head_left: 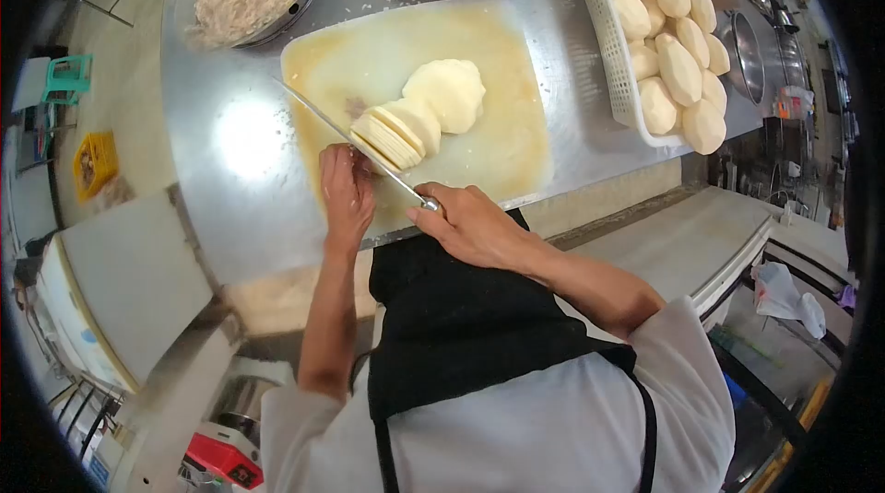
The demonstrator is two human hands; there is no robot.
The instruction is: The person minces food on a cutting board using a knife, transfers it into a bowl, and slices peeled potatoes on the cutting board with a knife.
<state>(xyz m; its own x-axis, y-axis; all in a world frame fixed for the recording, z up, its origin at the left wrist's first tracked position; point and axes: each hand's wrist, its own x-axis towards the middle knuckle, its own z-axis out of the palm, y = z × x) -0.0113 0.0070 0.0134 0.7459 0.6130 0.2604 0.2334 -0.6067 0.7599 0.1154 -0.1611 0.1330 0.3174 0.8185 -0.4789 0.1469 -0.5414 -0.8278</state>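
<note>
Steel table [238, 221], sliced potato [398, 132] on board [498, 46], right hand [475, 224] gripping knife [343, 132], left hand [346, 193], hold unclear

Single head-worn camera, fisheye with dark rounded edges, looking forward and steeply down. Wearer's shirt [525, 428] and black apron [470, 327] near lens, along bottom; left hand [348, 191] and right hand [475, 226] farther out, mid-frame; cutting board [502, 147] and metal table [244, 217] beyond; floor [134, 97] upper left.

Left forearm [326, 327] extended forward, left hand [347, 193] curled; right forearm [590, 279] angled inward, right hand [472, 226] clenched.
</note>
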